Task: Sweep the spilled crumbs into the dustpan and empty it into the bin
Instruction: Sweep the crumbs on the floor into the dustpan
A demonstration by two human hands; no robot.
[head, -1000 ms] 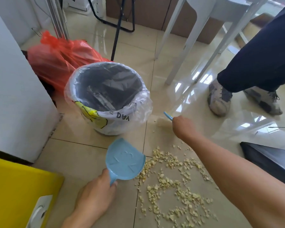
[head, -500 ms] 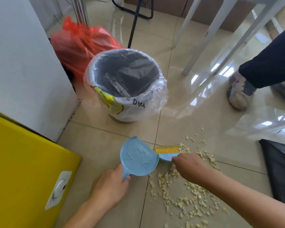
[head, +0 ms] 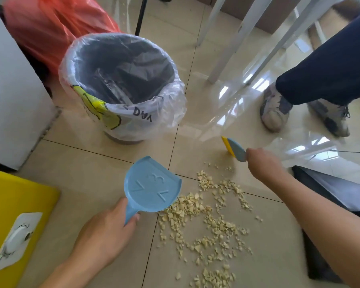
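Observation:
Pale yellow crumbs (head: 208, 221) lie scattered over the beige floor tiles in front of me. My left hand (head: 104, 235) grips the handle of a small blue dustpan (head: 152, 186), tilted with its underside facing me and its lip touching the left edge of the crumbs. My right hand (head: 262, 163) holds a small blue brush with yellow bristles (head: 233, 148), lifted beyond the far edge of the pile. A bin (head: 123, 84) lined with a clear plastic bag stands behind the dustpan, open at the top.
A red plastic bag (head: 50, 28) lies behind the bin. A white cabinet (head: 10, 96) and a yellow box (head: 17, 221) are at left. Another person's legs and shoes (head: 274, 109) stand at right, near white chair legs (head: 233, 42). A dark object (head: 328, 190) lies at right.
My right hand swept the brush in beside the dustpan, then carried it back out to the far right of the crumbs. The dustpan stayed at the pile's left edge.

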